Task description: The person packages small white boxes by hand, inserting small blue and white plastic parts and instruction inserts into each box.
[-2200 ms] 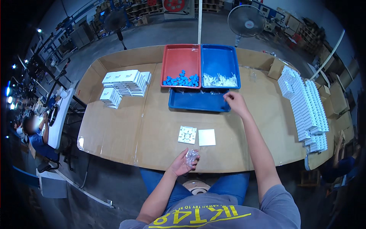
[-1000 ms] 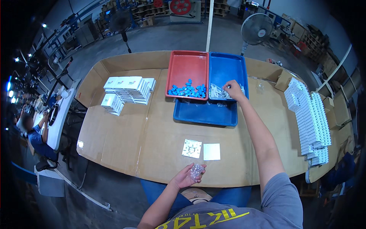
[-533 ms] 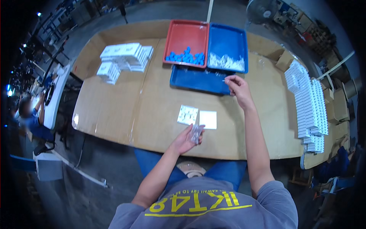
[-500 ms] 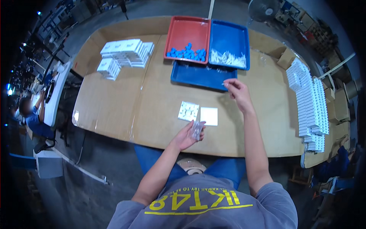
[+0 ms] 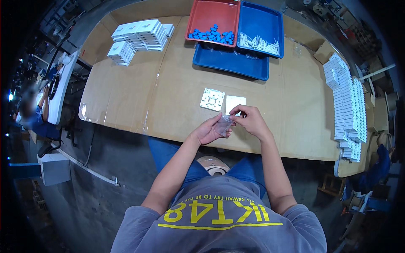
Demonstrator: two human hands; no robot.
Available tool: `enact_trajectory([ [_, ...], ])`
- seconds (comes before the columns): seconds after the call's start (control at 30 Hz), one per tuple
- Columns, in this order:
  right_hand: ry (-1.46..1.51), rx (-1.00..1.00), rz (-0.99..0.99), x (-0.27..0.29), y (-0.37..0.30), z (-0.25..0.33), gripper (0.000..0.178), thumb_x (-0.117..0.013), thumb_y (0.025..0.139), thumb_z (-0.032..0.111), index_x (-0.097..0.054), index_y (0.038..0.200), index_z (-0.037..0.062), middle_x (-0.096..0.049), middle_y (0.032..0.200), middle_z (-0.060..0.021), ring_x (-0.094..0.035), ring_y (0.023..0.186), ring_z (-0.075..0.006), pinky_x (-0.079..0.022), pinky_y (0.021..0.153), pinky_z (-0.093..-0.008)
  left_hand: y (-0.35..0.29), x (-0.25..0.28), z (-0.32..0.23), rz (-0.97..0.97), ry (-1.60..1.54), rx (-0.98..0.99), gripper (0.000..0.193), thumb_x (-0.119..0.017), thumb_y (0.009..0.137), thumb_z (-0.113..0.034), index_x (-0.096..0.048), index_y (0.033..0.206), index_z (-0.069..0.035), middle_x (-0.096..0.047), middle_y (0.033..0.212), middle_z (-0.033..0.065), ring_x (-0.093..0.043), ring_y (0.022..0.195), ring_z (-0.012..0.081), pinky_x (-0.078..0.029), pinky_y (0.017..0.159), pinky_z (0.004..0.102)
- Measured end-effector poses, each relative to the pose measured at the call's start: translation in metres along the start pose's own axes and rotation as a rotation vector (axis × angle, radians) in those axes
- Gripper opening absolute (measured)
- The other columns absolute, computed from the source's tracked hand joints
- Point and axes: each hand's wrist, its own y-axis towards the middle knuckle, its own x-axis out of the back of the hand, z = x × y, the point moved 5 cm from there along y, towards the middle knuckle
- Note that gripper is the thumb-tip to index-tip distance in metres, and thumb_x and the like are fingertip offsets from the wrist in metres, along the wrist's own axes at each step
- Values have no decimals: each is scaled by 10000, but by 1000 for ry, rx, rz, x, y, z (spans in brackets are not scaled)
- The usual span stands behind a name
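Note:
A small clear plastic bag (image 5: 224, 125) is held in my left hand (image 5: 207, 131), its mouth facing up. The fingers of my right hand (image 5: 251, 121) are pinched together at the bag's mouth; whatever is between them is too small to make out. Just beyond my hands lie two white square plates on the cardboard-covered table. The left plate (image 5: 212, 99) shows slots and a round pattern, while the right plate (image 5: 235, 102) is plain and partly covered by my right fingers.
Farther off stand a red tray (image 5: 213, 17) with small blue pieces (image 5: 213, 35), a blue tray (image 5: 260, 25) with white plastic pieces (image 5: 258, 43), and a lower blue tray (image 5: 230, 65). White plates are stacked at the left (image 5: 141, 36) and right (image 5: 348, 105). A person (image 5: 40, 120) sits far left.
My right hand has come from the lower blue tray's front edge down to the bag's mouth. My left hand has risen slightly with the bag. The whole view has shifted a little.

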Motion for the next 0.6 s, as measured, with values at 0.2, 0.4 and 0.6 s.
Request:
enact_trajectory([
  [0.2, -133, 55, 276, -10, 12, 7, 118, -747, 930, 112, -756, 975, 3, -685, 901, -46, -603, 773, -140, -488, 693, -301, 0, 0, 2, 31, 1, -4, 483, -438, 1120, -468, -586, 1346, -67, -694, 1206, 98, -703, 1009, 220, -564, 918, 419],
  [0.4, 41, 78, 392, -20, 17, -9, 272, -624, 1059, 209, -755, 1057, -29, -665, 1177, -111, -635, 1000, -190, -525, 887, -322, -2, -6, -1, 14, 58, -8, 437, -487, 1108, -454, -594, 1323, -89, -701, 1146, 82, -704, 967, 209, -567, 880, 390],
  [0.6, -84, 97, 459, -33, 10, -1, 355, -573, 1092, 265, -742, 1106, -47, -679, 1208, -108, -641, 1042, -193, -520, 908, -325, 0, -1, 0, 9, 68, -61, 404, -508, 1104, -418, -581, 1331, -92, -698, 1135, 84, -709, 942, 215, -572, 862, 384],
])
